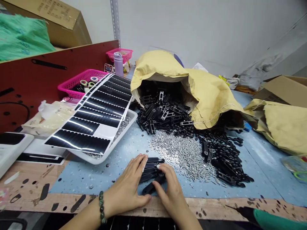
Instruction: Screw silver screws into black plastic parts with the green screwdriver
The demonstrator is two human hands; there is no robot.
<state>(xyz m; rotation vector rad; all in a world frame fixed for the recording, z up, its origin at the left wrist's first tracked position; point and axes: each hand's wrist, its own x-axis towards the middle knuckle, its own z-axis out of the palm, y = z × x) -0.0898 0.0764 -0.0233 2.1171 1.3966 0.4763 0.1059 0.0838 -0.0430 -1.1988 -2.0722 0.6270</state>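
Note:
Several long black plastic pieces (150, 171) lie side by side in a row near the front of the table, between my two hands. My left hand (129, 183) is stretched out along their left ends, fingers straight and thumb apart, wearing a green bead bracelet. My right hand (171, 188) curls around their right ends, with index finger and thumb on the pieces. Just beyond are a pile of small silver nuts (164, 145) and a heap of silver screws (192, 156). Black slotted parts (165, 111) spill from a yellow paper sack (158, 64).
A white tray (96, 159) of small metal parts stands at left under black sticker sheets (96, 118). Behind are a pink basket (68, 86) and purple bottle (118, 65). More black parts (225, 156) lie at right. A green-handled tool (275, 218) sits at the front right.

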